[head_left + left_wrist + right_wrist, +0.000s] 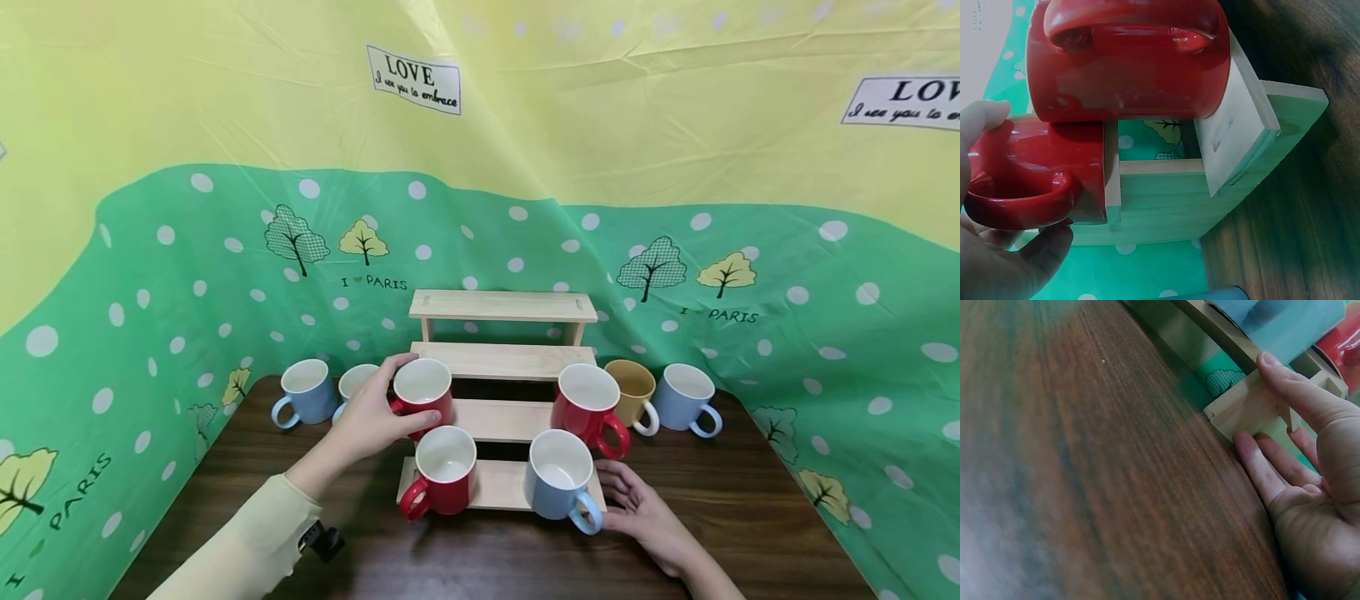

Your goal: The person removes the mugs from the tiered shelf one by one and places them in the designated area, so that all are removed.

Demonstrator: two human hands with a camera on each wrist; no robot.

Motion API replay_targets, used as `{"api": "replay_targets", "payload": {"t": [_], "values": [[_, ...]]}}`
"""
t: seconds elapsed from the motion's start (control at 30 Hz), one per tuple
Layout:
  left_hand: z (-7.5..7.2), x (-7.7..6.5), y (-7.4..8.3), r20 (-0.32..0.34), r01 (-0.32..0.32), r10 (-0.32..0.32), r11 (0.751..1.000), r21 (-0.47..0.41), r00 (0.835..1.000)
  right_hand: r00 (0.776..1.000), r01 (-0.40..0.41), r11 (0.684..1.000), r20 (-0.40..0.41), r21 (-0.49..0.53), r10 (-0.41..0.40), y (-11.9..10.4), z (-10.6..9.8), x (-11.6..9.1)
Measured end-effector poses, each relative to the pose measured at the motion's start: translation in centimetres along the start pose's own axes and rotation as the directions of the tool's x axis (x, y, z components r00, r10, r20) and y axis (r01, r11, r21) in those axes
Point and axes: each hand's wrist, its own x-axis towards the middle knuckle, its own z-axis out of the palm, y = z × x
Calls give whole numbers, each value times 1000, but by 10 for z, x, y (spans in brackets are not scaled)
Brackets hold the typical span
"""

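Observation:
My left hand (378,414) grips a red mug (424,385) on the left of the second step of a tiered wooden stand (495,421). In the left wrist view, thumb and fingers lie around that mug's handle side. Below it, another red mug (446,472) sits on the lowest step, handle to the left. At that step's right end stands a light blue mug (558,473). Behind it is a third red mug (585,408), handle to the right. My right hand (641,512) holds the stand's lower right end, with the board (1244,406) between thumb and fingers.
Left of the stand are a blue mug (309,396) and a partly hidden mug (356,380). On the right stand a tan mug (632,385) and another blue mug (684,396). A patterned cloth (510,242) hangs behind the dark wooden table (420,567).

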Motion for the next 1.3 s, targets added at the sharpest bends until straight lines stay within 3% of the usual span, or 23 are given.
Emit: {"api": "replay_targets", "payload": {"t": [0.67,1.3], "values": [[3,1,-7,-26,-21,19,995,-95,999,1000,23,1000,8,-1,-23,1,-1,2],[4,2,-5,-57,-15,10,996,-89,998,1000,15,1000,-2,-3,-15,0,1,1]]}}
